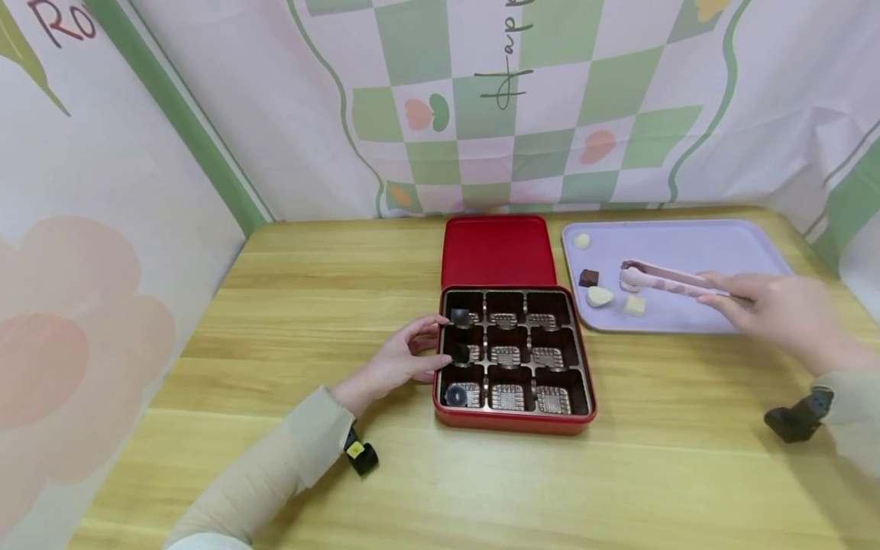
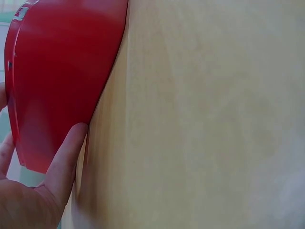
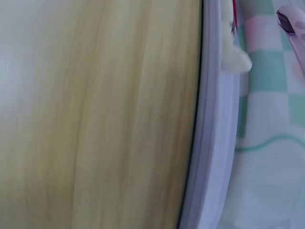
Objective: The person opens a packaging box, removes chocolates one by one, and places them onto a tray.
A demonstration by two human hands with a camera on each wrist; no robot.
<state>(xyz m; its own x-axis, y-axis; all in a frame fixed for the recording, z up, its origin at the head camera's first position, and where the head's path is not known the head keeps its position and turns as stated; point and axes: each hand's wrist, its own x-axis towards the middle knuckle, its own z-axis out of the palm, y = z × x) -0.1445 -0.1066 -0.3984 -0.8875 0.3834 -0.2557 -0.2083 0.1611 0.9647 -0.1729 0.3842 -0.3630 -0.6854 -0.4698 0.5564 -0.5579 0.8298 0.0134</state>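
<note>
Nearest, the left hand (image 1: 402,359) rests relaxed fingers against the red box's (image 1: 514,418) left wall, mid-tabletop. Right hand (image 1: 777,309) grips pink tongs (image 1: 670,281) over the lilac tray (image 1: 715,248) by the tabletop's far right corner.

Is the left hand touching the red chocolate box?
Touching. The left wrist view shows a finger of the left hand pressed against the side of the red chocolate box.

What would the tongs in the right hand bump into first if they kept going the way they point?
Probably the white chocolate just under the tips of the tongs held by the right hand; beyond lies the brown chocolate. Depth is unclear.
</note>
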